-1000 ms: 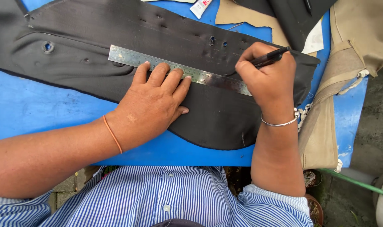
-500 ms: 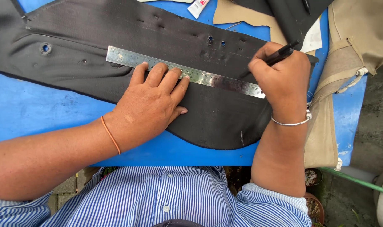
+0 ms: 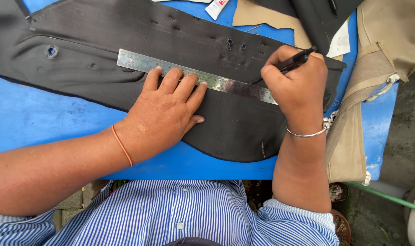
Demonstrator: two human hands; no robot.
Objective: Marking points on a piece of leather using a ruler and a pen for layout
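Ruler (image 3: 196, 76) pinned on black fabric (image 3: 235, 123), pen (image 3: 293, 61) gripped.

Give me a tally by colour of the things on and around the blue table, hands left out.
Black: 2, the dark fabric piece and the pen
Silver: 2, the metal ruler and the bangle
Tan: 2, the canvas and the card scrap
Orange: 1, the wrist band
White: 1, the tube
Total: 8

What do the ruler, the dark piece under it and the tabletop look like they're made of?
Ruler: likely steel, with a brushed silver sheen and engraved marks.
Dark piece: probably coarse woven fabric or webbing-like material, matte black, ribbed, with punched eyelet holes.
Tabletop: hard and painted blue, scuffed; base material unclear.
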